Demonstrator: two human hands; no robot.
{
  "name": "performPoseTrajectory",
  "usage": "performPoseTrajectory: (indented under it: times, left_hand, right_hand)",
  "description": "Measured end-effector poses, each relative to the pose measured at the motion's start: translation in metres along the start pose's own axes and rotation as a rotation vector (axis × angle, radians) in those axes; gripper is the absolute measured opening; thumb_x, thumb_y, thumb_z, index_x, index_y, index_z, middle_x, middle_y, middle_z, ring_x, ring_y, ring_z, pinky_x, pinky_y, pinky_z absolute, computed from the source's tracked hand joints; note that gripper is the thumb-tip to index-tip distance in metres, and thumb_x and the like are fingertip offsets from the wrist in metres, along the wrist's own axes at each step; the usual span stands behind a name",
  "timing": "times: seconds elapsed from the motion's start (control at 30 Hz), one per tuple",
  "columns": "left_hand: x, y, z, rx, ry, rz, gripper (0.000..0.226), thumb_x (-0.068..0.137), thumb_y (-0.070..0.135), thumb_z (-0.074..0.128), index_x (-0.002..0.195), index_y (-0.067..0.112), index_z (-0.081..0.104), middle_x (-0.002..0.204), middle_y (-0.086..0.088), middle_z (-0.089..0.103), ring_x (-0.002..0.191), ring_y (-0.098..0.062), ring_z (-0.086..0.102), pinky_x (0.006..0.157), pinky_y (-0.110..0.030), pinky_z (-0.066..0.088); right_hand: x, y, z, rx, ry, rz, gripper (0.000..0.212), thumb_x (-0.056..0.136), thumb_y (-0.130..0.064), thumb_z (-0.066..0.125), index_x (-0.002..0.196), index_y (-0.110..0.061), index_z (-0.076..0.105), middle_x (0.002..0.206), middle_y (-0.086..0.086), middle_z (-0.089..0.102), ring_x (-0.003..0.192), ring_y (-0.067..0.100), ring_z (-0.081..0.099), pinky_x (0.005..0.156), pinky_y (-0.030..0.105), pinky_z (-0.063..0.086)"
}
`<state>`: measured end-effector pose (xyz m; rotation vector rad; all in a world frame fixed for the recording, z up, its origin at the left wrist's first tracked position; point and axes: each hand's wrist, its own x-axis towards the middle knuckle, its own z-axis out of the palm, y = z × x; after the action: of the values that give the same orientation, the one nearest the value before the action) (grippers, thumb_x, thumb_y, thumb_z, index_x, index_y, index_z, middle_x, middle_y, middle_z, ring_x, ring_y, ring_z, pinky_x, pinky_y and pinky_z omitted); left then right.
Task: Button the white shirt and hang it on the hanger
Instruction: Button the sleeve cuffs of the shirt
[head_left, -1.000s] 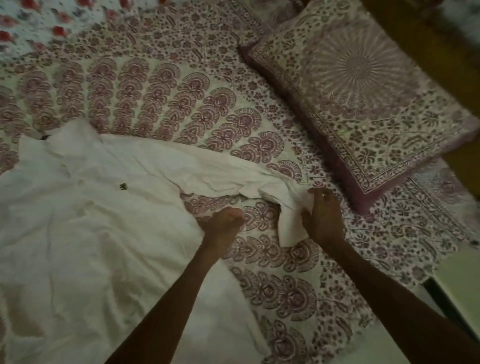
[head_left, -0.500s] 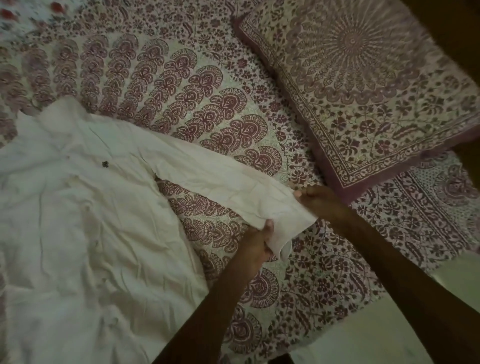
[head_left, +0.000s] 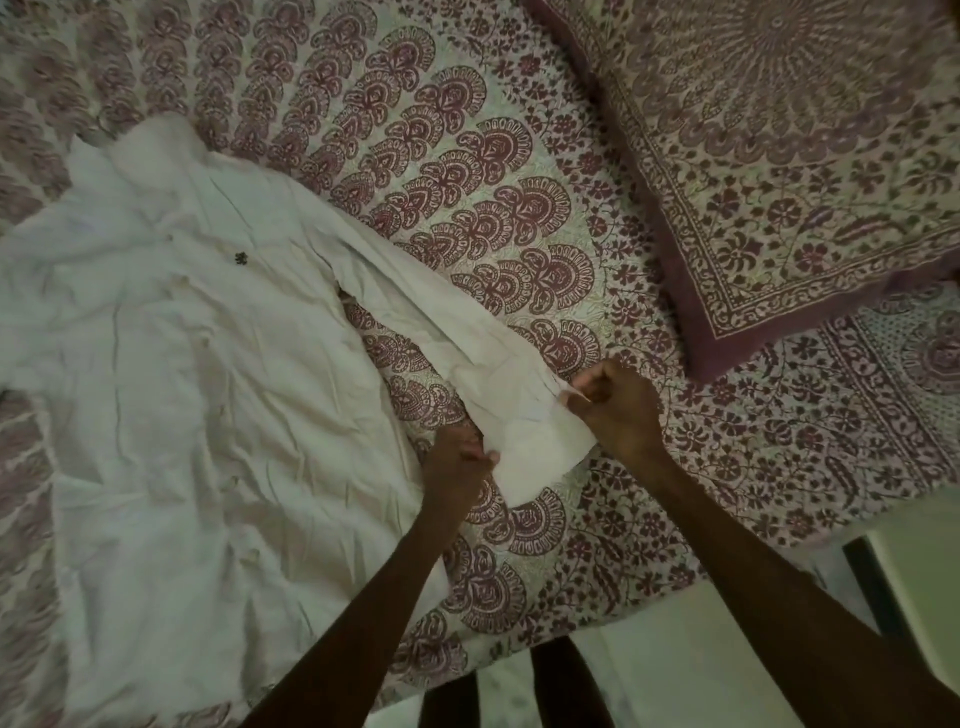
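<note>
- The white shirt (head_left: 182, 389) lies flat and creased on the patterned bedspread (head_left: 467, 130), well left of the pillow (head_left: 779, 182). Its long axis runs away from the person, with the collar (head_left: 150, 156) at the far end.
- Its sleeve (head_left: 457, 332) stretches diagonally down and right, pointing toward the pillow's near corner.
- The left hand (head_left: 457, 467), on the side away from the pillow, pinches the near edge of the cuff (head_left: 540, 441).
- The right hand (head_left: 613, 410), just short of the pillow's corner, has curled fingers pinching the cuff's far edge.
</note>
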<state>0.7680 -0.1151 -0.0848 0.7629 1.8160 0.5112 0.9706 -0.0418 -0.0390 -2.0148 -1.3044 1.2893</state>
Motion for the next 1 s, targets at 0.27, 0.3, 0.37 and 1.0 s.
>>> performPoseTrajectory:
  times: [0.27,0.3,0.37,1.0]
  left_hand:
    - [-0.003,0.054,-0.01,-0.418,-0.258,-0.175,0.028,0.096,0.047,0.049,0.102,0.02,0.057,0.103,-0.004,0.064,0.093,-0.019,0.063,0.079,-0.042,0.055]
    - [-0.003,0.054,-0.01,-0.357,-0.276,-0.162,0.029,0.095,0.049,0.052,0.103,0.021,0.058,0.108,-0.005,0.064,0.099,-0.02,0.063,0.084,-0.044,0.055]
    - [-0.002,0.053,-0.008,-0.287,-0.267,-0.148,0.032,0.09,0.048,0.06,0.104,0.019,0.06,0.111,-0.007,0.065,0.101,-0.02,0.063,0.089,-0.046,0.054]
    - [0.018,0.041,-0.054,-0.166,-0.138,-0.008,0.045,0.082,0.013,0.075,0.115,0.02,0.046,0.115,-0.008,0.058,0.099,-0.017,0.06,0.079,-0.023,0.05]
  right_hand:
    - [-0.037,0.005,0.021,0.365,-0.162,0.214,0.013,0.096,-0.007,0.058,0.105,-0.008,0.067,0.096,0.008,0.073,0.08,0.02,0.068,0.059,0.027,0.055]
    - [-0.037,0.01,0.022,0.287,-0.106,0.221,0.016,0.095,-0.004,0.056,0.106,-0.009,0.067,0.099,0.007,0.072,0.082,0.02,0.068,0.063,0.03,0.058]
    - [-0.036,0.017,0.024,0.137,-0.087,0.236,0.021,0.092,-0.002,0.057,0.105,-0.012,0.069,0.103,0.004,0.073,0.088,0.022,0.069,0.075,0.037,0.059]
    - [-0.058,0.008,0.066,0.031,-0.201,0.299,0.032,0.084,-0.012,0.072,0.113,-0.014,0.06,0.105,0.003,0.066,0.094,0.018,0.065,0.072,0.028,0.055]
